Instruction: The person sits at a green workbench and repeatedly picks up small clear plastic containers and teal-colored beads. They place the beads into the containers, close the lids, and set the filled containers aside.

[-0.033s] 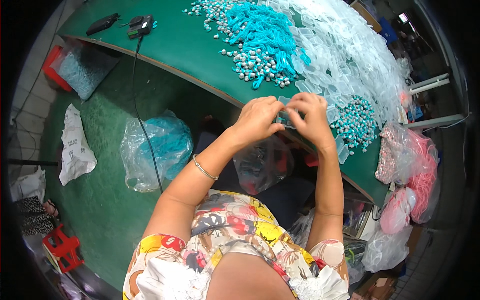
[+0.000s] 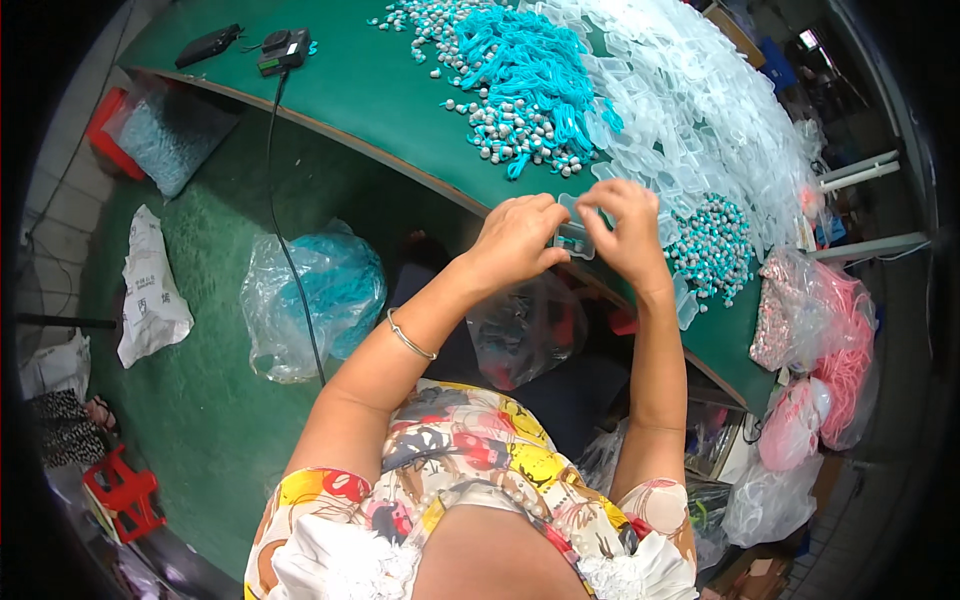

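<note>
My left hand (image 2: pixel 518 238) grips a small clear plastic box (image 2: pixel 578 241) at the table's near edge, thumb and fingers at its left end. Small teal-and-grey pieces show inside the box, and its clear lid stands raised. My right hand (image 2: pixel 625 228) is at the box's right side with fingers curled in; anything between them is hidden. To its right lies a heap of small teal-and-grey plugs (image 2: pixel 712 245). Beyond my hands is a pile of teal cords (image 2: pixel 530 60) with grey-tipped ends. A large mound of clear plastic boxes (image 2: pixel 690 100) spreads over the right of the table.
The green table (image 2: pixel 380 80) carries a black corded device (image 2: pixel 283 52) and a dark flat object (image 2: pixel 208 46) at far left. Bags of teal material (image 2: pixel 320 290) and a white sack (image 2: pixel 152 290) sit on the floor. Bagged pink cords (image 2: pixel 845 340) hang at right.
My right hand has lifted slightly away from the box, uncovering more of its inside. My left hand stays in place on the box.
</note>
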Demonstrator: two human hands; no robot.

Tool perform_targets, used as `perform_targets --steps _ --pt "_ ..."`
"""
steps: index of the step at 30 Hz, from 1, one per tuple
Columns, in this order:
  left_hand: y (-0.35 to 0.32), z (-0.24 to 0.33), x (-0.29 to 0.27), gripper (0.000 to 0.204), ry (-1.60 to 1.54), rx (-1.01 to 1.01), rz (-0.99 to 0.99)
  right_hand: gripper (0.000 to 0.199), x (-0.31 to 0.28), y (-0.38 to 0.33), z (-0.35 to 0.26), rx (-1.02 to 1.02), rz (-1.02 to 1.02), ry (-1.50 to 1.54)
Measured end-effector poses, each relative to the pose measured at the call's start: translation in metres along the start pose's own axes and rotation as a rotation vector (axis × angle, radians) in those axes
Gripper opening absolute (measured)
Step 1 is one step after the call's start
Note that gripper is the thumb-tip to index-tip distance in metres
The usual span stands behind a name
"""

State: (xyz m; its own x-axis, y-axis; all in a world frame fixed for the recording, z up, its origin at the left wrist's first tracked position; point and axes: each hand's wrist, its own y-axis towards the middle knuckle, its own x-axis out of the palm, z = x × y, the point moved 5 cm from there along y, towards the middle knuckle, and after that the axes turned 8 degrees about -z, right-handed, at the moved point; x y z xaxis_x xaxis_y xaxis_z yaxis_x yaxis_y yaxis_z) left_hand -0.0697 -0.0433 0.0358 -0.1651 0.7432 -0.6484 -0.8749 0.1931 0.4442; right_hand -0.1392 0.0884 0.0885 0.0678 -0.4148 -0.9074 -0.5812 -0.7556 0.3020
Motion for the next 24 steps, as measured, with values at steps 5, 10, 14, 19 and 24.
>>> perform_targets --steps 5,10,14,19,24 --pt "-0.001 0.002 -0.001 0.043 0.018 -0.021 -0.014 0.017 0.028 0.06 -0.01 -0.285 -0.025 0.049" --pt "-0.003 0.001 -0.001 0.043 0.031 0.013 0.023 0.024 0.052 0.084 -0.012 -0.4 -0.166 -0.041" --pt "-0.004 0.001 -0.001 0.043 0.039 0.003 0.01 0.024 0.043 0.073 0.005 -0.297 -0.012 0.263" --pt "-0.005 0.0 0.0 0.042 0.019 -0.011 0.005 0.019 0.021 0.03 0.041 0.097 0.028 0.713" --pt "-0.003 -0.002 -0.001 0.044 -0.001 -0.028 -0.027 0.021 -0.005 -0.01 0.012 0.044 -0.167 0.385"
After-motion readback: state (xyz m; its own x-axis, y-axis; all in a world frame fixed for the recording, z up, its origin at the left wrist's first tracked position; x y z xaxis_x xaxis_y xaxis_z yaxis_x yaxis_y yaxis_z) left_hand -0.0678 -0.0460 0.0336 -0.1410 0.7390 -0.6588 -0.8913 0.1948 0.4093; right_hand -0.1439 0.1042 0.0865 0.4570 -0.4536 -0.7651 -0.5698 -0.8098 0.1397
